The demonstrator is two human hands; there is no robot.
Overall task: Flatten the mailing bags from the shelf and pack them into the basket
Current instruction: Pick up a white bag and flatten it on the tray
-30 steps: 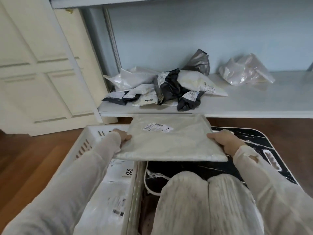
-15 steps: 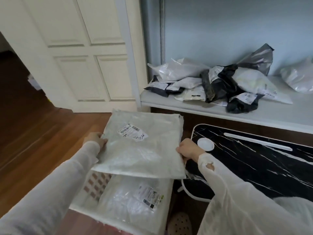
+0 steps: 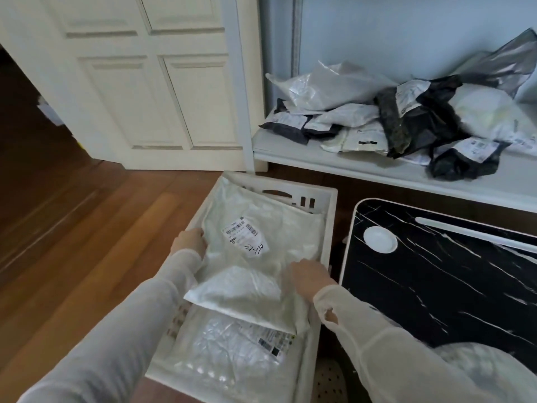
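Observation:
A flattened white mailing bag [image 3: 261,257] with a barcode label lies inside the white slatted basket [image 3: 329,228] on the floor, its near end bent upward. My left hand [image 3: 189,242] grips the bag's left edge. My right hand [image 3: 308,276] holds its right side, fingers curled down into the plastic. Under it lies another clear bag [image 3: 232,347] with a label. A heap of crumpled white, grey and black mailing bags [image 3: 406,117] sits on the low white shelf [image 3: 319,161] behind.
A black marble-patterned lap table [image 3: 450,280] with a white round dish stands right of the basket. A white panelled door [image 3: 162,82] is at back left. Wooden floor [image 3: 72,242] spreads to the left. My knee shows at bottom right.
The bag has gone from above the lap table leftward and down into the basket. Both hands kept hold of its edges, and my view turned left.

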